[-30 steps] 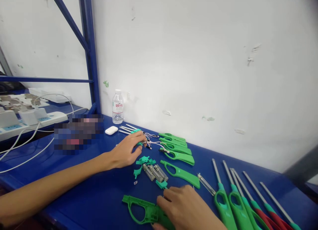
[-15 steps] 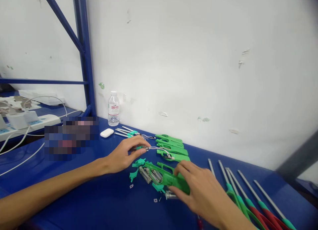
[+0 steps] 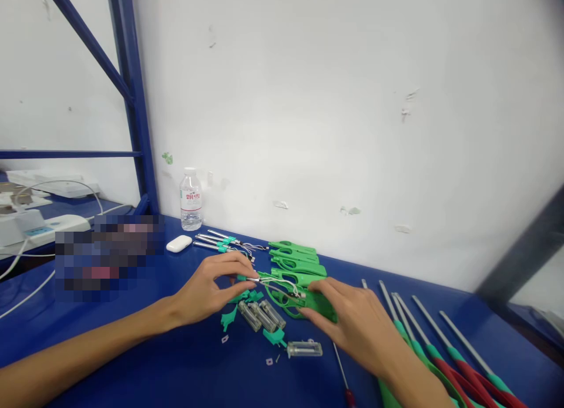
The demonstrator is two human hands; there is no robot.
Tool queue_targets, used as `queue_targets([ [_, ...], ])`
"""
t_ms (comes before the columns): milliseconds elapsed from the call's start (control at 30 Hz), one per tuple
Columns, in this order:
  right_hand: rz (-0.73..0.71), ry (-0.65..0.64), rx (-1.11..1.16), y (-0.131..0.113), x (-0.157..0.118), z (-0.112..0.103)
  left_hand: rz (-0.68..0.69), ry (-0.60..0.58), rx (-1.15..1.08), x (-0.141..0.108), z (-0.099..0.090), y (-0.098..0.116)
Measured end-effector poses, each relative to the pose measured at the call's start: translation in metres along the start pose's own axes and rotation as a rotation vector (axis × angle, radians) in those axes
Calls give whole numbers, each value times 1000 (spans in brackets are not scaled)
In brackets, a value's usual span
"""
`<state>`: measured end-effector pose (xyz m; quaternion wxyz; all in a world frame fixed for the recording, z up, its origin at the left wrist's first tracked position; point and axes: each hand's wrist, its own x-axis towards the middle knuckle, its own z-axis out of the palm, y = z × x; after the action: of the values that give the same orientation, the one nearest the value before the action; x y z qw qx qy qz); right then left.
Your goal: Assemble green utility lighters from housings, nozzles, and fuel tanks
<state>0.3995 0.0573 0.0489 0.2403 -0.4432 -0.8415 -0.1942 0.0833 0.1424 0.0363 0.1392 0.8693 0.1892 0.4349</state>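
Observation:
My left hand [image 3: 220, 281] pinches a wired metal part [image 3: 255, 279] with a teal collar; its white wires run right toward a green handle shell [image 3: 321, 302]. My right hand [image 3: 348, 320] is wrapped round that shell. Behind it lie several green shells [image 3: 299, 266] in a stack of rows. Several silver rods with teal collars and wires [image 3: 215, 241] lie behind my left hand. In front are clear fuel tanks [image 3: 264, 317], another clear tank [image 3: 305, 349] and teal triggers [image 3: 274, 336].
A water bottle [image 3: 191, 201] and a white case [image 3: 178, 243] stand near the wall. Long lighters [image 3: 467, 367] with red and green handles lie at right. A screwdriver [image 3: 348, 396] lies at front. A white power strip [image 3: 66, 227] is at far left.
My right hand has brought the green shell up and back to the wires, uncovering the clear tanks. My left hand still holds the wired part. The camera view has shifted slightly.

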Motion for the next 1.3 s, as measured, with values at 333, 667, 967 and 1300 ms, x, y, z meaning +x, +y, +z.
queue_targets([
  [333,-46,37,2,0,0,-2,-18,-1,45,1,1,2],
  [667,-56,54,-7,-1,1,-3,-18,-12,61,-1,2,-5],
  [967,-93,75,-5,6,0,2,-28,-27,41,-1,3,-8],
  [1300,-105,57,17,8,0,6,-24,-99,-13,-4,7,-8],
])
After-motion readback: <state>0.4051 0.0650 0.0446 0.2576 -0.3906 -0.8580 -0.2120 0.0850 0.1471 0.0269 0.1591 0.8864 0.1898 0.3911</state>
